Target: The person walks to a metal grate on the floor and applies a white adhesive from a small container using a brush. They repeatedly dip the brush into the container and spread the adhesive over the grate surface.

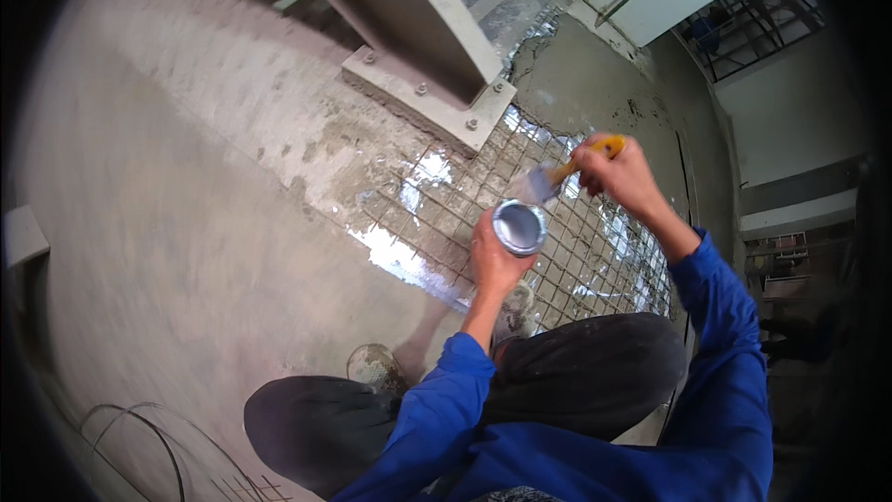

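My left hand point(496, 256) holds a round metal can point(519, 226) by its side, its mouth facing up; what is inside looks pale, though blurred. Just above and to the right of the can, my right hand point(613, 171) grips the yellow handle of a paintbrush point(557, 173). The brush's bristles point down and left, close to the can's rim but outside it, and are blurred. Beneath both hands lies a steel wire mesh point(568, 258) over a recessed patch of floor with shiny wet spots.
A steel column point(418, 21) stands on a bolted base plate point(432, 101) beyond the mesh. Grey, damp-looking concrete point(585, 70) borders the mesh at the upper right. My shoes rest near the mesh's close edge. Loose wire or cable point(167, 439) curls on the floor at lower left.
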Demonstrator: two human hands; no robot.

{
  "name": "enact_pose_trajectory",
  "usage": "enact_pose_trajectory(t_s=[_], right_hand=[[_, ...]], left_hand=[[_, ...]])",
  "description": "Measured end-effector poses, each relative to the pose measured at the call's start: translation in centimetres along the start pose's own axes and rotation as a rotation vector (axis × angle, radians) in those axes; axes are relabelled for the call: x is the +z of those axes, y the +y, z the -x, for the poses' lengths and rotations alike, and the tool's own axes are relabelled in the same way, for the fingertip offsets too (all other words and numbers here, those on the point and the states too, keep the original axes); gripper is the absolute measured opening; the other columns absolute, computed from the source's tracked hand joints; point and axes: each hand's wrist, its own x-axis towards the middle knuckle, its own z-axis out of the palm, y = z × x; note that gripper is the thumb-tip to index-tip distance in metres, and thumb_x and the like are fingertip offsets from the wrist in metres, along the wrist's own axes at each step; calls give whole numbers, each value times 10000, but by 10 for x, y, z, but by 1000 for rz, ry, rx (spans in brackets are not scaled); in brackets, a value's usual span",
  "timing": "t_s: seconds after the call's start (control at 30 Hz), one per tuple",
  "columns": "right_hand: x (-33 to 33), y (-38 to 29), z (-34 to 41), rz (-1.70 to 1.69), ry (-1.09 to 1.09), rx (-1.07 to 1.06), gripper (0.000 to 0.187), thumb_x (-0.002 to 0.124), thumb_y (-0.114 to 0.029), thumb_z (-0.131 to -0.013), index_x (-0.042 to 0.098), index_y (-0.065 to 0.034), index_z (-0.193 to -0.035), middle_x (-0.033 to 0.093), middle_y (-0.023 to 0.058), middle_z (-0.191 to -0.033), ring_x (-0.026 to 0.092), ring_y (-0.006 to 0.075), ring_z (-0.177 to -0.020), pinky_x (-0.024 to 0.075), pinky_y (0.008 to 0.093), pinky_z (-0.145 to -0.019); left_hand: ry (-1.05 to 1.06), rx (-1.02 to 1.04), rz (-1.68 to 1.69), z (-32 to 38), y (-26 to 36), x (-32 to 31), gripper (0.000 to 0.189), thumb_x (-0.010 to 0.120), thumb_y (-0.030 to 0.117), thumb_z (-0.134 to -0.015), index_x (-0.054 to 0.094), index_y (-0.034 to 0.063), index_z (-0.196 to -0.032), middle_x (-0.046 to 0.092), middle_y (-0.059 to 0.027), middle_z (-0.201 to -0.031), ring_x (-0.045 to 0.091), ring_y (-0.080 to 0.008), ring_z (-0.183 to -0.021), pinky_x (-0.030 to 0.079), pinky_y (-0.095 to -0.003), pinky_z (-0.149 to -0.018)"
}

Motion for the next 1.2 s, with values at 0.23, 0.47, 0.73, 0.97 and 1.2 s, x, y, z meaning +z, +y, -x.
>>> enact_pose_trajectory(t_s=[0.23, 0.47, 0.73, 0.97, 1.2], right_hand=[[76, 107, 23, 353, -80, -224, 246, 631, -259, -869, 706, -30, -921, 685, 192, -730, 659, 377, -620, 534, 446, -604], [34, 132, -5, -92, -93, -89, 221, 639, -236, -883, 700, -24, -895, 676, 131, -677, 650, 233, -560, 520, 372, -533], [-47, 184, -118, -432, 198, -35, 260, 636, -255, -927, 686, -18, -832, 643, 44, -636, 578, 91, -495, 467, 245, -470], [46, 288, -261, 139, 662, 116, 360, 625, -327, -858, 702, 12, -768, 694, 175, -672, 689, 274, -567, 548, 412, -579], [33, 286, -281, 54, 552, 249, 393, 628, -321, -824, 701, 64, -813, 673, 321, -835, 678, 481, -816, 533, 545, -758]], left_hand=[[30, 84, -216, -5, 1, 4, 1076, 948, 173, -507, 366, 50, -1404, 554, -213, -1284, 549, -406, -1192, 458, -467, -1002], [-10, 71, -344, -15, -5, 15, 1002, 943, 154, -510, 417, 41, -1356, 583, -168, -1245, 571, -345, -1183, 458, -427, -1008], [61, -39, -400, -25, -3, -15, 1043, 942, 149, -518, 388, 5, -1391, 559, -200, -1267, 545, -362, -1209, 435, -442, -1032], [82, -51, -215, -21, 6, -38, 1082, 936, 111, -519, 341, 9, -1418, 556, -169, -1278, 557, -305, -1194, 442, -402, -1030], [120, -47, -306, -24, 10, -60, 1131, 941, 94, -521, 288, 14, -1441, 548, -179, -1301, 564, -291, -1191, 457, -398, -1026]])
